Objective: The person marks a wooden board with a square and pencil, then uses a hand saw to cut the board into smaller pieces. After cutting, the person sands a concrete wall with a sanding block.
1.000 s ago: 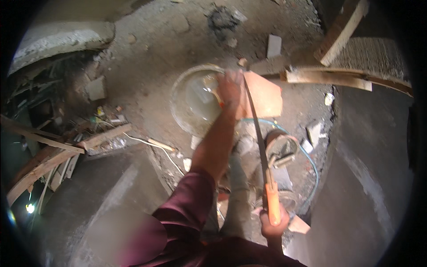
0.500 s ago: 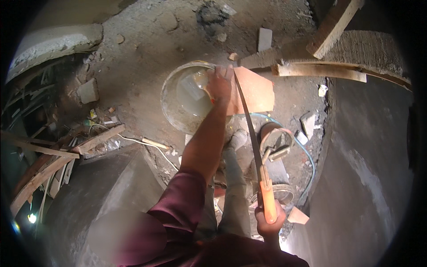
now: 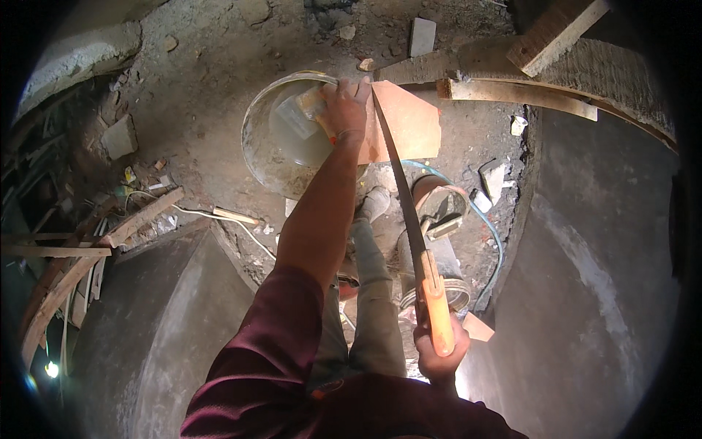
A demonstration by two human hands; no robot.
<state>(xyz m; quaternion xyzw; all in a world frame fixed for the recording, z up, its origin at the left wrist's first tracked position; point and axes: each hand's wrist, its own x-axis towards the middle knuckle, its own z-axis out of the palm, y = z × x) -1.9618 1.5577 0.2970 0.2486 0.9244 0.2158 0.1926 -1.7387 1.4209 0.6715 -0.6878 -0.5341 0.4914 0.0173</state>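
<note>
My right hand [image 3: 443,353] is wrapped round the orange handle of a handsaw [image 3: 401,183]. The long blade points away from me, its far end lying across the left part of a flat pinkish-orange board [image 3: 409,123]. With my left arm stretched out, my left hand [image 3: 345,110] holds the board's left edge beside the blade. That edge rests over the right rim of a round bucket [image 3: 252,139]. Cloudy water and a pale block-like thing [image 3: 295,118] show inside the bucket. A yellowish item by my left fingers is partly hidden.
A smaller bucket [image 3: 444,201] with tools stands right of my foot, near a bluish hose [image 3: 491,227]. Timber [image 3: 523,96] lies at the far right. More wooden pieces [image 3: 142,217] and a pale cable [image 3: 256,240] are at left. Grey slabs flank me on both sides.
The view has shifted, so the bucket and board sit higher and further left in the picture. Both hands keep their holds, and the blade still crosses the board.
</note>
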